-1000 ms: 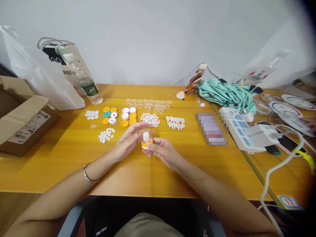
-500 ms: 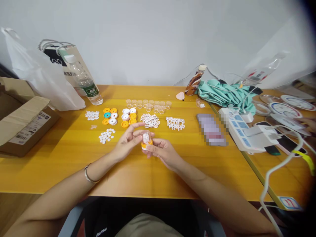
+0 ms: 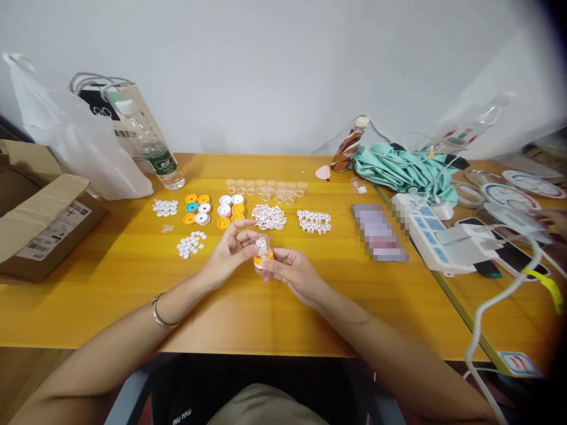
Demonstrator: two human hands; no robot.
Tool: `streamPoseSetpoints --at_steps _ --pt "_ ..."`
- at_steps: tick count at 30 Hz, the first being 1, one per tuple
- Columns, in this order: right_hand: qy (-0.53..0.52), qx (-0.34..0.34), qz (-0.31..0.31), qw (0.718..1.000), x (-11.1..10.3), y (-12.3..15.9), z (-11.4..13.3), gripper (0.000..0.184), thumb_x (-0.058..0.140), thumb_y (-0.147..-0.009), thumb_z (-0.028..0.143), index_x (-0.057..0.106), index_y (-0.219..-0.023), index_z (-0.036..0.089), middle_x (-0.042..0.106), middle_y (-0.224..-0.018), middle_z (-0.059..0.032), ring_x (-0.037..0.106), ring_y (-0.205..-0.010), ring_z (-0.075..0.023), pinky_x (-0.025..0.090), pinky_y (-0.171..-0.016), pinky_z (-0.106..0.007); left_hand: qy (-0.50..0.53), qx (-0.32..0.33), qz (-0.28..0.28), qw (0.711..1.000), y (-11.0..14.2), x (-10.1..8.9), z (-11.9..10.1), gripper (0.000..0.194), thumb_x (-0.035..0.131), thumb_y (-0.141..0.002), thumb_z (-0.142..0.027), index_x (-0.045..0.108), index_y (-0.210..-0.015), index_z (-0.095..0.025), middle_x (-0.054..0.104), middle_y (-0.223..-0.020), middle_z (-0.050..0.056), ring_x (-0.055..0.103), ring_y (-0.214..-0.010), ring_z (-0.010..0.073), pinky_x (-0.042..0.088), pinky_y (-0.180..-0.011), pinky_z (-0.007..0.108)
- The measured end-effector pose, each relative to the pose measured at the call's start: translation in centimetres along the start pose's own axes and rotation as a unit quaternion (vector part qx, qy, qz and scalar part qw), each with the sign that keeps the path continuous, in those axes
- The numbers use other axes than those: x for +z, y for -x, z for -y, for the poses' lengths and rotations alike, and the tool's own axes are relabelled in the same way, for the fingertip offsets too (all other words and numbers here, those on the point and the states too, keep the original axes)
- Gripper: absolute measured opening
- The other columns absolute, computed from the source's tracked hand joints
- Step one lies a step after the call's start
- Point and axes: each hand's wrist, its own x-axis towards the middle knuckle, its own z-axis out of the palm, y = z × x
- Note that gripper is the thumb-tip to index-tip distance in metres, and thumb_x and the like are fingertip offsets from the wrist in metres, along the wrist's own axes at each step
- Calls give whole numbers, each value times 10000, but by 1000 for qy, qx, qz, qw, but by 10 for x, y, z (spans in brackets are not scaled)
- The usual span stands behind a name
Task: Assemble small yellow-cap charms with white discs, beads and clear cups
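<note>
In front of me, above the table, a small capsule-like toy stands roughly upright, with a clear dome, white parts inside and an orange-and-white base. My right hand grips the base between thumb and fingers. From the left, my left hand has its thumb and curled fingers against the clear dome. Just beyond the hands lie a pile of white gear-like pieces and white lattice-shaped pieces. Orange, white and teal round bases sit to the left, with clear cups lined up farther back.
White discs lie at the left, near a cardboard box and a water bottle. On the right are a phone, a power strip, green cloth and a brown drink bottle. Cables hang over the right edge.
My left fingers have drawn in slightly, from reaching over the dome's top toward its left side. My right hand keeps its grip on the base.
</note>
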Motion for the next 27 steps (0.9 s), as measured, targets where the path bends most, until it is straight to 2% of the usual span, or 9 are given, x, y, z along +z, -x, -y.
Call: streamPoseSetpoints --at_steps 2,7,10,12,15,19,23,25,27 --pt "-5 0 0 1000 0 0 1 222 743 -662 333 682 -797 168 620 -734 7 549 -613 -77 462 -632 -228 14 -23 20 999 0 0 -1 427 587 -834 -371 431 -1207 -237 628 -1057 83 603 -918 186 460 -808 331" --pt "10 -10 -4 1000 1 0 1 227 753 -643 332 682 -784 169 613 -715 12 541 -612 -78 467 -633 -231 -59 -17 25 998 0 -2 0 273 640 -797 -333 594 -1020 -182 614 -1093 87 567 -976 191 434 -855 310" --pt "6 -17 -7 1000 1 0 1 221 743 -656 339 681 -786 170 611 -719 11 537 -614 -77 467 -628 -230 -28 -64 70 995 1 -3 2 424 475 -871 -476 550 -1182 -198 541 -1235 121 525 -1084 233 427 -889 357" --pt "19 -25 -10 999 2 0 1 206 751 -646 324 682 -765 170 603 -704 18 524 -604 -74 465 -621 -226 -35 -39 55 997 1 -3 4 487 546 -816 -515 529 -1208 -227 539 -1235 105 497 -1124 241 423 -896 349" --pt "-1 1 3 1000 2 1 3 214 755 -644 323 685 -770 165 607 -702 17 530 -605 -70 470 -648 -233 -67 -13 26 997 1 -2 4 349 656 -769 -414 602 -1053 -219 589 -1142 74 541 -1043 206 428 -870 304" --pt "-19 37 18 999 2 2 4 263 747 -652 357 688 -814 158 618 -707 4 549 -618 -79 478 -681 -256 -3 -72 67 995 1 -1 3 519 372 -854 -603 572 -1108 -196 494 -1293 120 515 -1117 251 443 -884 365" --pt "19 7 10 1000 1 2 2 255 770 -620 337 688 -788 165 615 -717 14 528 -602 -73 475 -651 -243 -40 -16 38 998 1 -1 3 382 622 -773 -479 577 -1019 -190 535 -1251 107 522 -1109 249 442 -875 336" --pt "-9 25 21 999 1 1 2 252 752 -645 351 687 -800 163 618 -718 9 538 -606 -72 483 -678 -255 -41 -39 52 997 1 -2 3 327 549 -837 -454 592 -1001 -175 566 -1207 116 544 -1073 238 451 -840 326" --pt "-24 31 19 999 1 1 1 248 737 -665 355 686 -815 164 622 -731 4 552 -619 -75 483 -691 -260 -21 -69 76 994 1 -3 3 470 409 -868 -555 586 -1072 -170 563 -1202 138 545 -1071 248 459 -821 340"
